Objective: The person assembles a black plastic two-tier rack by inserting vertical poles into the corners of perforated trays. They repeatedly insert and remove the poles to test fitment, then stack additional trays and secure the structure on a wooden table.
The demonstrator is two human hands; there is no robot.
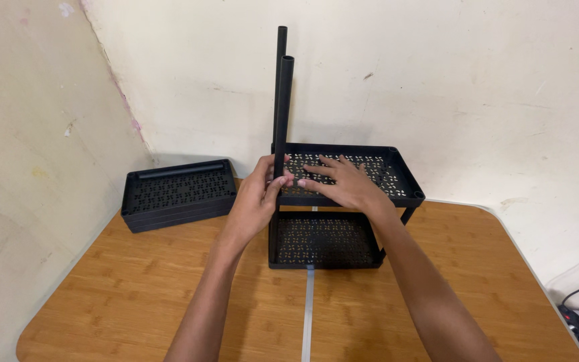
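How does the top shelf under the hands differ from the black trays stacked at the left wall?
The top shelf is raised on posts above a lower shelf; the stacked trays lie flat on the wooden table. The top shelf carries two upright tubes; the stacked trays carry none. The left hand and right hand touch the top shelf; the stacked trays are untouched. Both are black, rectangular and perforated.

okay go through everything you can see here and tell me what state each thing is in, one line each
left hand: closed around the nearer upright pole.
right hand: open, flat on the upper tray.
nearer pole: upright at the upper tray's front left corner.
farther pole: upright behind it.
upper tray: mounted above the lower one.
lower tray: resting on the table.
spare trays: stacked at the table's back left.
table: wooden, bearing the rack.
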